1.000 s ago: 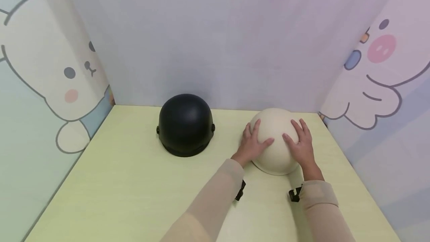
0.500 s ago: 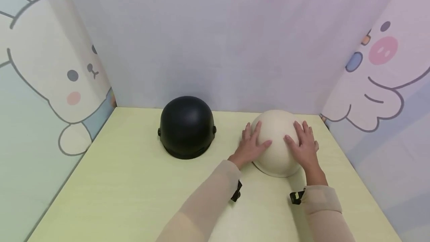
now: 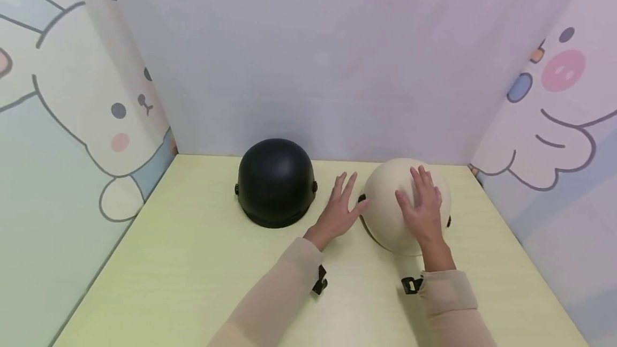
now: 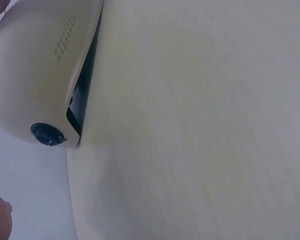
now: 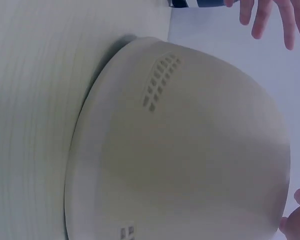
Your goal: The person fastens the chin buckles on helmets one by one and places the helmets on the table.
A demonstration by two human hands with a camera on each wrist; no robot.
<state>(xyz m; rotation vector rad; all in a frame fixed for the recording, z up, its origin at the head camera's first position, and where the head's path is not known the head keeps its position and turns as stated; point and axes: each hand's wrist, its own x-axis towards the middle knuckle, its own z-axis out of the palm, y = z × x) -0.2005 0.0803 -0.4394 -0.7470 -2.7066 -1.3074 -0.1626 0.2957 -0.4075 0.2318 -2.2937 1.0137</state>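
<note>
A cream helmet (image 3: 385,218) rests dome up at the right rear of the table, a dark round knob (image 4: 47,134) on its side and small vent slots (image 5: 161,80) in its shell. My right hand (image 3: 423,208) lies over the right part of the dome, fingers extended. To the left of the helmet, my left hand (image 3: 336,213) is spread, its thumb tip near the side knob and no object in its grasp. A black helmet (image 3: 276,183) stands dome up further left, behind and beside my left hand.
The pale yellow table (image 3: 193,283) meets a plain lilac backdrop (image 3: 313,68) at its rear edge. Side walls carry cartoon prints, a white rabbit (image 3: 82,95) at left and a pink-nosed figure (image 3: 573,122) at right. A black strap piece (image 3: 320,280) shows at my left cuff.
My left hand has come off the cream helmet and moved left, uncovering its side knob. My right hand has shifted slightly left on the dome. The view has turned a little right-to-left.
</note>
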